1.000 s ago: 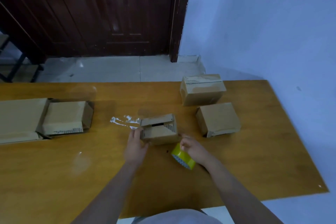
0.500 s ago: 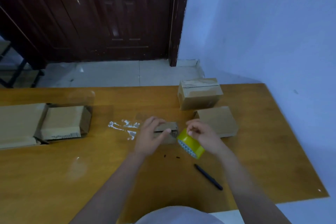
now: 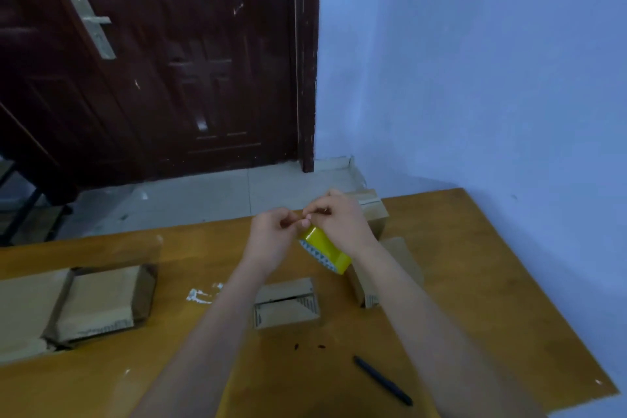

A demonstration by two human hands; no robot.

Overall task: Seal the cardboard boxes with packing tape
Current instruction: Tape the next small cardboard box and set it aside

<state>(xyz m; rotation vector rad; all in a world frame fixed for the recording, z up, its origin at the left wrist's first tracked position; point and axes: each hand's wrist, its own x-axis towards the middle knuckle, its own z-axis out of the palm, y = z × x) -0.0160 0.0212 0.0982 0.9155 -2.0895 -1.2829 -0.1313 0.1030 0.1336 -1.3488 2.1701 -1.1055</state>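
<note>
Your two hands are raised together in the middle of the frame, above the wooden table (image 3: pixel 475 282). Your right hand (image 3: pixel 342 220) is curled around the yellow tape roll (image 3: pixel 324 249) and holds it tilted, in the air. Your left hand (image 3: pixel 271 234) is just beside it, with the fingers bent and the fingertips pinched at the top edge of the roll; what they pinch is too small to see. Below your hands, a small cardboard box (image 3: pixel 286 304) lies on the table with its flaps not sealed. Right of it stands a second box (image 3: pixel 390 268), and a third box (image 3: pixel 375 210) is partly hidden behind your right hand. A black pen (image 3: pixel 383 380) lies at the lower right. Flat cardboard pieces (image 3: pixel 84 302) lie at the left.
</note>
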